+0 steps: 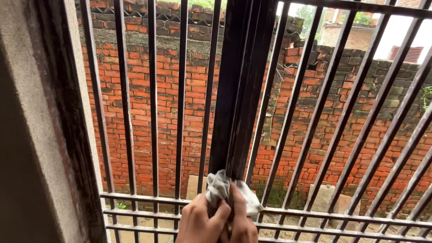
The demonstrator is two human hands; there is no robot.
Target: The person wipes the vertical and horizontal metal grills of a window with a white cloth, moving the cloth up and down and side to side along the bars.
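Both hands sit low at the centre of my view, pressed side by side and clamped together on one cloth: left hand [198, 228] on the near-left side, right hand [240, 231] beside it, fingers of both closed into the fabric.

Largest item: the brick wall [165, 107] outside, red, weathered, well apart from the hands behind the bars. Next, the window grille [327, 145], thin dark vertical bars with horizontal rails across the bottom. Next, the plastered window reveal [14, 136] on the left. Next, the central post [239, 82], a thick dark upright of two joined frame members. Smallest: the white cloth [221, 189], bunched and wrapped around the foot of the post, touching it just above the top rail.

Risk assessment, as I judge it: the cloth could snag on the seam between the two members or on rough metal. Fingers could be pinched against the rails below. A loosened grip could drop the cloth through the bars.
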